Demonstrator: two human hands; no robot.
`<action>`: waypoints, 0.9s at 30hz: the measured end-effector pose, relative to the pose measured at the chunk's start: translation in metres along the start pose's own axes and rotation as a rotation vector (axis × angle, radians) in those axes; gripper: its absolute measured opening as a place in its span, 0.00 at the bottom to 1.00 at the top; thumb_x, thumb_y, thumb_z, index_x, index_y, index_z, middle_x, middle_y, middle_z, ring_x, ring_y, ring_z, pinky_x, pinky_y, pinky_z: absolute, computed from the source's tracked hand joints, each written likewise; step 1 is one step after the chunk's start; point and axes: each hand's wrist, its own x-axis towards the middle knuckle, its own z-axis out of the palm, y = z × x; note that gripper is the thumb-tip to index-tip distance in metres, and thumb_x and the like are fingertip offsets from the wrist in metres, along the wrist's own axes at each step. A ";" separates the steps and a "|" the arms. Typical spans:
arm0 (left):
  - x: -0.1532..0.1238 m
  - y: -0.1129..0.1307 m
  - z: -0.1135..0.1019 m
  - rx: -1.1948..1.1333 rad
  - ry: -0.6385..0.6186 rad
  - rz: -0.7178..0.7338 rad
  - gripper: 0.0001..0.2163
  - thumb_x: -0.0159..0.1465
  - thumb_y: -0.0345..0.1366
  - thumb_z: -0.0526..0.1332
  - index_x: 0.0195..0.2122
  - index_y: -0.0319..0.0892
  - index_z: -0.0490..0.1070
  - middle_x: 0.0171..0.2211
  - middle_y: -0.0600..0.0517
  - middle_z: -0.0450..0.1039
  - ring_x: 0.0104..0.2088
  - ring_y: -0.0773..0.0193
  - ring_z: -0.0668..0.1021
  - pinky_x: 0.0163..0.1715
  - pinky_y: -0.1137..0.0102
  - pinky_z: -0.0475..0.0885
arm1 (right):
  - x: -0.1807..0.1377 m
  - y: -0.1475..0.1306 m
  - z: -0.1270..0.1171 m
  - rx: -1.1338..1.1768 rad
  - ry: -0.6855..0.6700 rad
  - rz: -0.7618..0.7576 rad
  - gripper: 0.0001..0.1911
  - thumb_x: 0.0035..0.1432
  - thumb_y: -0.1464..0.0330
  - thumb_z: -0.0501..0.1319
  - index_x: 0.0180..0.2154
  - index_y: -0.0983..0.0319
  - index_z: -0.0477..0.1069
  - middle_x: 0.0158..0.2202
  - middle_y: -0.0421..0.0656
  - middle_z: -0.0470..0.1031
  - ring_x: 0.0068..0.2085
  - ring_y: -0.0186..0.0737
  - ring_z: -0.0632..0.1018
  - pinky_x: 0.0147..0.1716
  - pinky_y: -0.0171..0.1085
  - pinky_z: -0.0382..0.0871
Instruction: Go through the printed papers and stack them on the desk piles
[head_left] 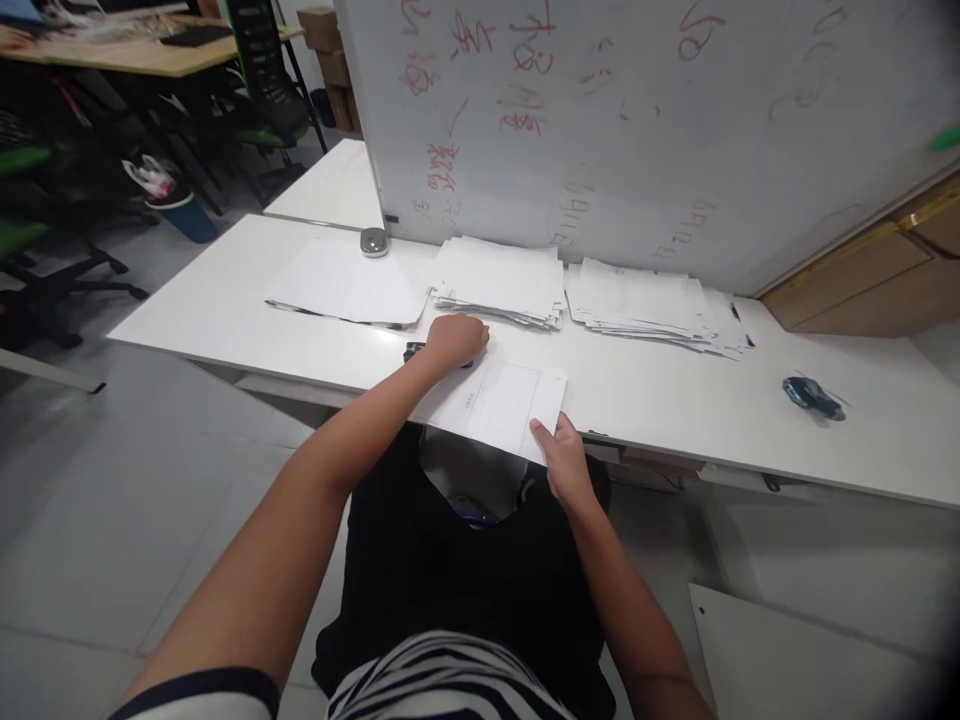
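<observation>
My left hand [454,338] is closed over a small black object [415,351], likely a stapler, pressing it at the top left corner of a white sheet [504,400]. That sheet lies at the near edge of the white table [225,310]. My right hand [561,462] pinches the sheet's lower right corner, which hangs over the table edge. Two stacks of paper lie just beyond: a middle stack [501,280] and a right stack [652,305].
A flat pile of sheets [349,285] lies at left with a small silver object [373,241] behind it. A dark blue object [812,396] sits at the right. A whiteboard [637,120] leans behind the table. Chairs and a wooden desk stand far left.
</observation>
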 end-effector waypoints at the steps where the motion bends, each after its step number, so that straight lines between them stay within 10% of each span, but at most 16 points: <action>1: 0.001 -0.002 0.000 -0.023 -0.004 0.000 0.21 0.68 0.43 0.45 0.34 0.38 0.75 0.34 0.41 0.77 0.37 0.52 0.78 0.37 0.63 0.66 | 0.001 0.002 0.001 -0.010 0.008 -0.002 0.22 0.54 0.59 0.67 0.48 0.60 0.71 0.52 0.47 0.77 0.54 0.48 0.76 0.59 0.51 0.64; 4: 0.000 -0.009 -0.005 -0.182 0.058 0.015 0.21 0.68 0.45 0.46 0.26 0.41 0.71 0.27 0.46 0.73 0.31 0.56 0.76 0.33 0.65 0.65 | 0.001 0.004 0.003 -0.027 0.023 0.009 0.23 0.52 0.57 0.67 0.47 0.60 0.71 0.50 0.47 0.77 0.51 0.48 0.77 0.55 0.50 0.69; 10: -0.033 -0.042 -0.015 -0.622 0.731 -0.069 0.22 0.71 0.46 0.40 0.29 0.44 0.67 0.27 0.51 0.69 0.31 0.62 0.72 0.35 0.66 0.67 | -0.010 -0.016 0.007 0.068 -0.082 0.166 0.26 0.49 0.57 0.69 0.48 0.59 0.69 0.48 0.46 0.78 0.37 0.44 0.80 0.27 0.38 0.76; 17: -0.066 -0.079 0.013 -0.373 0.284 0.238 0.20 0.55 0.49 0.66 0.45 0.44 0.71 0.43 0.48 0.73 0.46 0.54 0.73 0.46 0.61 0.68 | 0.004 -0.048 -0.013 0.048 -0.060 0.217 0.26 0.41 0.57 0.74 0.42 0.60 0.74 0.39 0.44 0.81 0.31 0.40 0.79 0.25 0.36 0.75; 27: -0.058 -0.087 0.026 -0.461 0.333 0.129 0.15 0.58 0.44 0.65 0.44 0.45 0.70 0.41 0.49 0.72 0.44 0.55 0.72 0.46 0.61 0.68 | 0.000 -0.078 -0.085 -0.076 0.269 -0.075 0.23 0.43 0.59 0.73 0.41 0.60 0.76 0.41 0.44 0.81 0.41 0.43 0.80 0.46 0.42 0.74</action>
